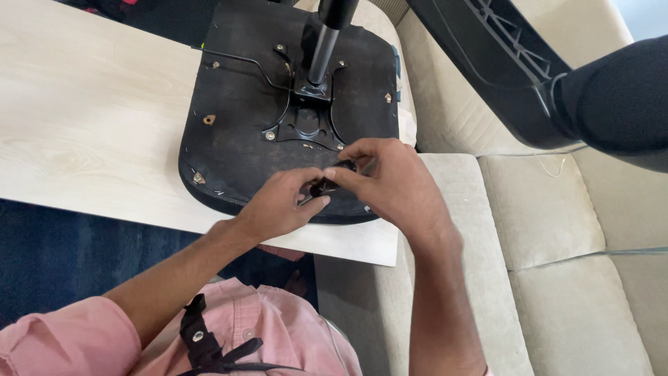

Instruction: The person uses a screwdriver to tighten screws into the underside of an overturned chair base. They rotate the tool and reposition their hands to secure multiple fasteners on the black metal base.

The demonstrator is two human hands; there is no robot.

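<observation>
Your two hands meet over the near edge of one upturned black chair seat (236, 139), which lies underside-up on the pale wooden table (90, 118). Your left hand (278, 205) and right hand (390, 181) both pinch one small black part (323, 186) between their fingertips, just above the seat's rim (what kind of part it is, I cannot tell). One metal column (321, 52) rises from the one mounting plate (306, 125) at the seat's middle. One beige sofa (557, 230) sits to your right.
</observation>
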